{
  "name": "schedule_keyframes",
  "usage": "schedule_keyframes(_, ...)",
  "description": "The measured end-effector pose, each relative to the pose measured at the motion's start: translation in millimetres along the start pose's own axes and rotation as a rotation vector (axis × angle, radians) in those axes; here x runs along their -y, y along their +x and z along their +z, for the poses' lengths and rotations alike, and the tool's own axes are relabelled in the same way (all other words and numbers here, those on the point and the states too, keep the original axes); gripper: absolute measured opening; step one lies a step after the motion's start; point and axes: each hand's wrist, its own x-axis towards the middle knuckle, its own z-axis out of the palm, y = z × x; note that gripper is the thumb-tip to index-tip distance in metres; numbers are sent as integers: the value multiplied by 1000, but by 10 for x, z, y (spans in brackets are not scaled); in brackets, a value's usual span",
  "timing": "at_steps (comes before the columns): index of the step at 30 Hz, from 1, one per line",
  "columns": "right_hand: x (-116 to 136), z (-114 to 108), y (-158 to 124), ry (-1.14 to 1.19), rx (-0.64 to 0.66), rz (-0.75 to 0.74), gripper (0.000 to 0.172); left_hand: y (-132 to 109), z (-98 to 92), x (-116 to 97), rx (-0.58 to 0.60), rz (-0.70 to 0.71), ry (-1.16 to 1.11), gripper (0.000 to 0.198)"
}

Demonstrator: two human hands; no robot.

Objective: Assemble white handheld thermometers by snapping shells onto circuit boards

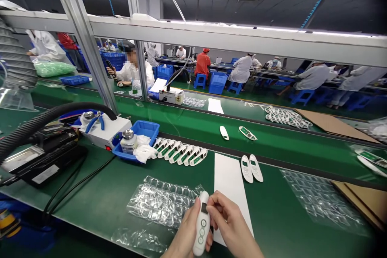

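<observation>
We had both bare hands low in view, at about six o'clock. Our left hand (184, 231) stood up from the bottom edge, palm facing three o'clock, fingers curled shut in a grip. Our right hand (231, 221) lay just at its three o'clock, wrist toward five o'clock, fingertips (211, 209) bent toward nine o'clock and pinched together.

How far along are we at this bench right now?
Done: one white handset looks closed up, buttons and screen showing. In hand: the left hand grips it while the right hand fingers its top. Left, seemingly: a row of open shells with green boards and two loose covers lie behind.
</observation>
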Motion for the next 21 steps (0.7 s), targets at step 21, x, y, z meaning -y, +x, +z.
schedule_keyframes(21, -87, 143, -18, 86, -34, 74, 37, -67, -84, 14, 61, 129, 203, 68)
